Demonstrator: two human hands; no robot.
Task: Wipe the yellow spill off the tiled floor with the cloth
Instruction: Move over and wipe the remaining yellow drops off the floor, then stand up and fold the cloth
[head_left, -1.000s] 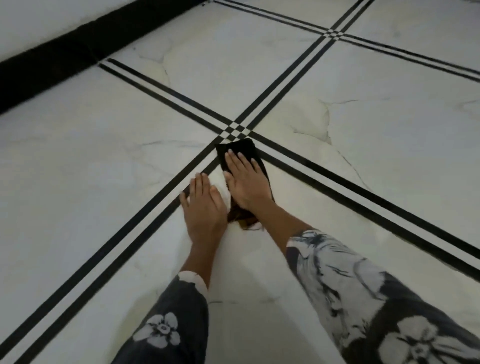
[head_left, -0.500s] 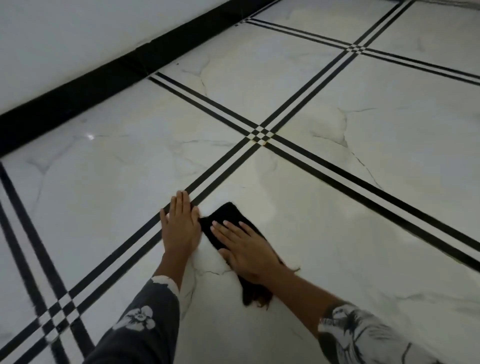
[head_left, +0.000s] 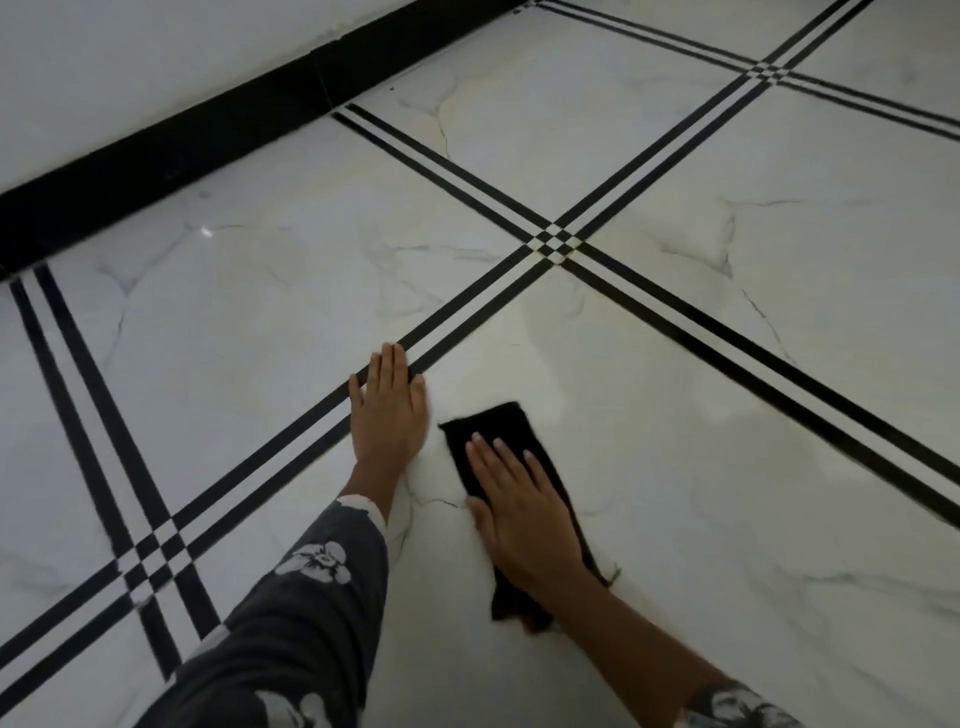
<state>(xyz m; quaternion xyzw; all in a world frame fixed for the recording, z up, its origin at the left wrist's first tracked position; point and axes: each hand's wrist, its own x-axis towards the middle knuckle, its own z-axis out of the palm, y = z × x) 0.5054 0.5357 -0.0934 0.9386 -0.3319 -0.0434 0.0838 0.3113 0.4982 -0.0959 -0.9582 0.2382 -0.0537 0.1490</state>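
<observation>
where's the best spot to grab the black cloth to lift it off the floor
Probably the rumpled near end of the cloth, coming from the left side. It bunches up there, giving folds to pinch, while the far end lies flat on the tile and the right hand presses flat on the middle.

right hand (head_left: 524, 519) presses flat on the black cloth (head_left: 498, 431) on the white tiled floor (head_left: 727, 441); left hand (head_left: 387, 410) lies flat just beside it, across black stripes (head_left: 467, 306).
</observation>
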